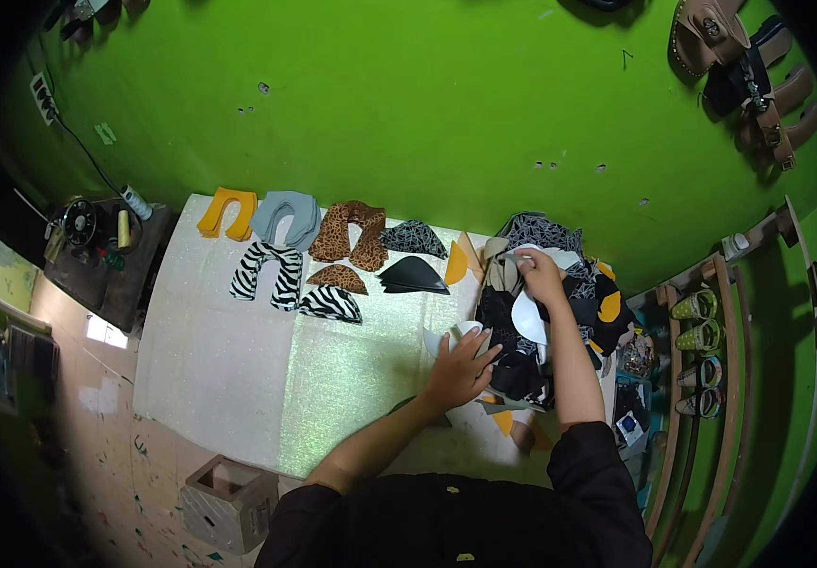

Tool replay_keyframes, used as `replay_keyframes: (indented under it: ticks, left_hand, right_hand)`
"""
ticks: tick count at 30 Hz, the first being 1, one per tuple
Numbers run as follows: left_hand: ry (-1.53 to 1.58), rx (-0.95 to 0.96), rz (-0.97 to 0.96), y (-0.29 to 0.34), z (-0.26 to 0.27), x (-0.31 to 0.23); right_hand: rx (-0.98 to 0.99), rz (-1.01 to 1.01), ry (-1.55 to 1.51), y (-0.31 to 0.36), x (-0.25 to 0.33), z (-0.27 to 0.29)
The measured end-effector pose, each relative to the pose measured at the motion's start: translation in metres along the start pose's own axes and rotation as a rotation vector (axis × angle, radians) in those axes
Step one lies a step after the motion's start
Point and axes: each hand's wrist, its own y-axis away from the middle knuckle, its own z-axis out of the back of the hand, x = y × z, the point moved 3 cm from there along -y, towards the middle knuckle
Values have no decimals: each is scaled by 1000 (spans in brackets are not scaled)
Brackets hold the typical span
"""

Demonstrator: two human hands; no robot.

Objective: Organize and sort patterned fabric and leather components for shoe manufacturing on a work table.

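Observation:
On the right of the table lies a mixed heap of cut material pieces, black, patterned, grey and yellow. Over this heap, my right hand is closed at the fingertips on a white curved piece that hangs below it. At the heap's left edge my left hand holds pale half-moon pieces, which stick out past its fingers; its grip is partly hidden. Left of the heap are a black half-moon stack, a dark patterned one and a yellow half-moon.
Farther left lie yellow, grey, leopard-print and zebra-print arched stacks. A sewing machine stands far left; a wooden box is on the floor. Sandals hang on a wooden rack at right.

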Motion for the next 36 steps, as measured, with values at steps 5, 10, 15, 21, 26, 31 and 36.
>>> replay_keyframes:
  ticks: [5,10,15,21,26,31,36]
  left_hand:
    - [-11,-6,4,2,0,0]
    - [136,28,89,3,5,1]
    - [431,-247,200,21,35,-10]
    - [849,50,401,67,67,-18]
    - [1068,-29,638,127,66,0]
    - [719,72,572,176,65,13]
    - [80,125,87,198,67,10]
  right_hand:
    - [-223,182,-375,24,13,30]
    - [-421,137,-935,64,43,57]
    - [-45,179,-744,147,73,29]
    - [222,62,-721,240,71,-37]
    - [230,40,-734,293,58,-80]
    - [210,-7,-355,337,36,-123]
    - [-102,348,114,365,35,-142]
